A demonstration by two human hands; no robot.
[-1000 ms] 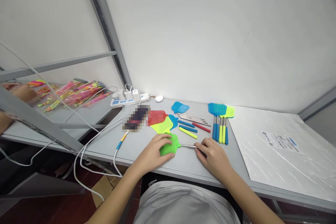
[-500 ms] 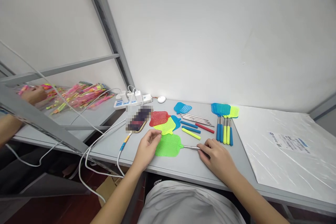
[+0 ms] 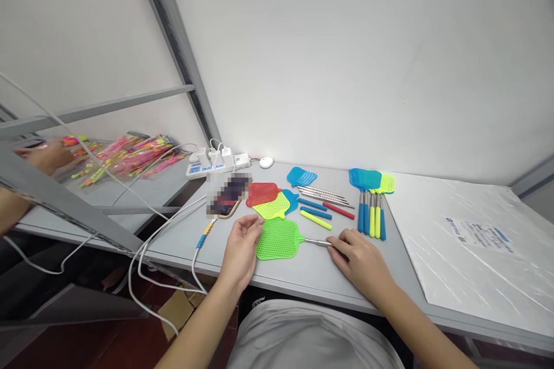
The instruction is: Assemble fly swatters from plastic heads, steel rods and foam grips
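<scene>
A green fly swatter [image 3: 279, 239] with a thin metal rod lies at the front of the table. My right hand [image 3: 358, 255] is closed around the handle end of its rod, hiding that end. At the swatter head's left edge is my left hand [image 3: 243, 242], thumb and fingers pinched together on the rim. Behind it overlap a red swatter head [image 3: 262, 194], a yellow one [image 3: 272, 207] and a blue one [image 3: 291, 200]. Loose metal rods [image 3: 325, 196] lie farther back, near blue grips [image 3: 315, 213], a red grip [image 3: 339, 210] and a yellow grip [image 3: 315, 219].
Several whole swatters [image 3: 371, 213] lie together at the right, beside a white wrapped board [image 3: 467, 242]. Another blue head [image 3: 301, 176] is at the back. At left are a phone [image 3: 229, 196], power strip [image 3: 216, 166], white cables [image 3: 142, 253] and a co-worker's hand [image 3: 52, 157] near bagged items.
My left hand has shifted slightly left and down along the green swatter's head. The right hand stays at the rod. The co-worker's hand has moved a little left.
</scene>
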